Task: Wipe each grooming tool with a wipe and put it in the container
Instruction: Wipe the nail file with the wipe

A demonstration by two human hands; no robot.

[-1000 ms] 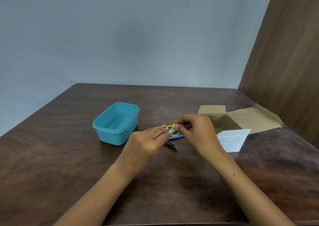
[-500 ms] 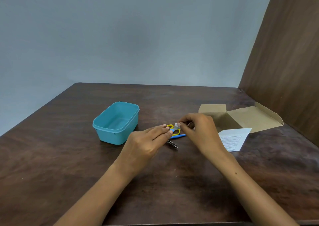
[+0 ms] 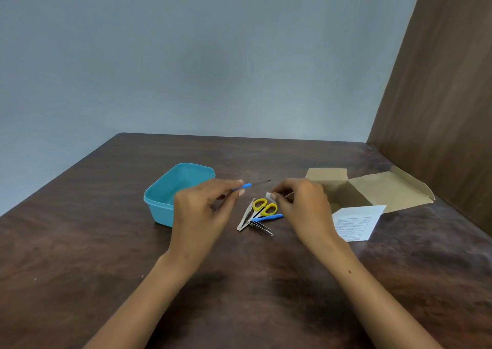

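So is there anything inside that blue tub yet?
No, the teal container shows only its bare inside, while the blue-handled tool is in the left hand above the table.

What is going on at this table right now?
A person is cleaning small grooming tools. The left hand pinches a thin blue-handled tool above the table, beside the teal container. The right hand pinches a small white wipe. The wipe and tool are apart. Scissors, tweezers and a few more tools lie in a pile between the hands. No tool is visible in the container.
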